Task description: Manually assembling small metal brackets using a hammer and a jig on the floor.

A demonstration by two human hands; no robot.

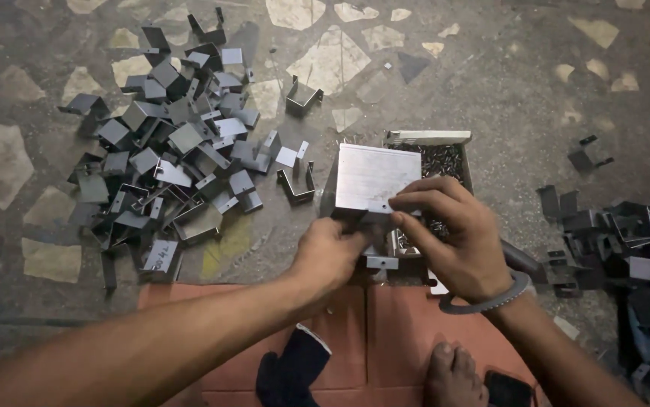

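Note:
A bent sheet-metal bracket (pixel 370 177) with a flat shiny top is held up in front of me by both hands. My left hand (pixel 326 256) grips its lower left edge from below. My right hand (pixel 453 230) pinches its lower right corner, fingers curled over the edge near a small hole. A smaller metal tab (pixel 381 262) sticks out beneath the bracket between the two hands. A grey bangle (pixel 491 301) circles my right wrist.
A big heap of grey metal brackets (pixel 174 151) lies on the stone floor at left. A small box of screws (pixel 446 162) sits behind the held bracket. More dark brackets (pixel 619 234) pile at right. An orange mat (pixel 385 332) lies below, with my foot (pixel 453 373) on it.

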